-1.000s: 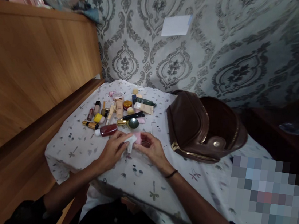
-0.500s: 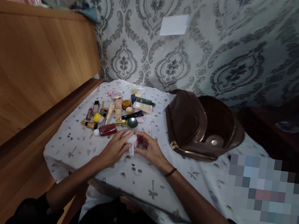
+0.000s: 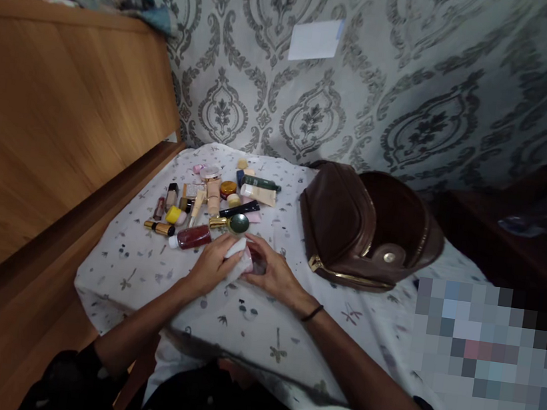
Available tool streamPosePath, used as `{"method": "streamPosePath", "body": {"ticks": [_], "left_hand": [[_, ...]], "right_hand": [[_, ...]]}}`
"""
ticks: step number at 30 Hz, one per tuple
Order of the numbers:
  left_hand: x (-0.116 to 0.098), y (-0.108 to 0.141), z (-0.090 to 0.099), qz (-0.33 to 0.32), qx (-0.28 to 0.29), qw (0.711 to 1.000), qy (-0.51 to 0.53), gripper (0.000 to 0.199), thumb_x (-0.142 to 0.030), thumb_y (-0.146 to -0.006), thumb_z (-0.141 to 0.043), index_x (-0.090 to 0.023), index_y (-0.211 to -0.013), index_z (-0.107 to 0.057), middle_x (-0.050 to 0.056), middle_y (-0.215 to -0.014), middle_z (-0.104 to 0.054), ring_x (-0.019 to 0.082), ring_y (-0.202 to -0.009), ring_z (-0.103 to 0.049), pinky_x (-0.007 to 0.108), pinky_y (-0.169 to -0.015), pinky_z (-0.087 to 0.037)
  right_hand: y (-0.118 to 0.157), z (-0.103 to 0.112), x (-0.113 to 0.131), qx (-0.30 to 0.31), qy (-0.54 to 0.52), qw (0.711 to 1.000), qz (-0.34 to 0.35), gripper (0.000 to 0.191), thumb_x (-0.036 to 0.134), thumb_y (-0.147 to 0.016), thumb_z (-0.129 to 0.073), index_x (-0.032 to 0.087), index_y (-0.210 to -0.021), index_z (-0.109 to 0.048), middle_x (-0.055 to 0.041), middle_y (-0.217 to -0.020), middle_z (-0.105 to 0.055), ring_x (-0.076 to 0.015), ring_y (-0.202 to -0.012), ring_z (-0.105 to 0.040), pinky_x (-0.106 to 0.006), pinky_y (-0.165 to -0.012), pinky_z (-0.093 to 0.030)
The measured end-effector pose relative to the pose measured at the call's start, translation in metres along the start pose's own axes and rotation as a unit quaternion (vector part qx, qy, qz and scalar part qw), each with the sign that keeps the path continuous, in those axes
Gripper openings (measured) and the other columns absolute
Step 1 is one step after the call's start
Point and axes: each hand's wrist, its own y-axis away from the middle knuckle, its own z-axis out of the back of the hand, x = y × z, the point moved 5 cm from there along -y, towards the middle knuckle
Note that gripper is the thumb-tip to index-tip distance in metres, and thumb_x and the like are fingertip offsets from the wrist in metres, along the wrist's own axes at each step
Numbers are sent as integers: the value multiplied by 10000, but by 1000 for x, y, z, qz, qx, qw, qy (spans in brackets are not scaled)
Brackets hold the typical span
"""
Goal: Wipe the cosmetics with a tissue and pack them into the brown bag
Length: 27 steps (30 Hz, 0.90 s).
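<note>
My left hand [image 3: 211,263] is closed on a white tissue or wipe [image 3: 236,251], pressing it against a small pinkish, see-through container [image 3: 257,260]. Curved around the other side of that container is my right hand [image 3: 278,275], thumb and fingers gripping it. Fingers cover much of the container, so its exact kind is unclear. Just left of my hands lies a bottle of dark red liquid [image 3: 193,237] with a white cap. Behind them rests a gold-handled item with a dark round end [image 3: 239,223].
Cosmetics crowd the cloth beyond my hands: a beige tube [image 3: 213,197], a green tube [image 3: 260,183], an amber jar [image 3: 228,189] and a yellow-capped jar [image 3: 176,215]. An unzipped brown leather bag [image 3: 336,220] stands at right. A wooden panel [image 3: 66,97] rises at left.
The white tissue has shifted and shows more between my hands, against the container. My left hand's fingers have drawn in around it. The view has moved slightly.
</note>
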Motion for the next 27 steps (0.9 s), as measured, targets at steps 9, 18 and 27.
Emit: {"method": "streamPosePath", "body": {"ticks": [9, 18, 27], "left_hand": [[33, -4, 5, 117, -81, 982, 125, 166, -344, -908, -535, -189, -967, -525, 12, -870, -568, 171, -809, -549, 261, -713, -432], [36, -1, -2, 123, -26, 981, 148, 364, -483, -980, -396, -178, -859, -554, -10, -735, -543, 149, -669, -499, 248, -599, -379], [33, 3, -1, 62, -15, 987, 144, 484, -394, -981, -427, -169, -1401, -514, 105, -1417, -565, 263, -1338, -483, 408, -1135, -345]], "right_hand": [[1, 3, 4, 11, 27, 1000, 3, 708, 294, -710, -826, 240, -1354, -537, -106, -1312, -620, -254, -1193, -603, -437, -1056, -460], [0, -5, -9, -17, -166, 981, -97, 628, 323, -596, -884, 215, -1148, -604, -59, -1121, -679, -223, -1041, -661, -386, -986, -506], [-2, -1, -4, -60, -168, 978, -106, 585, 332, -595, -881, 214, -1098, -605, -45, -1081, -663, -206, -1003, -652, -387, -958, -520]]}}
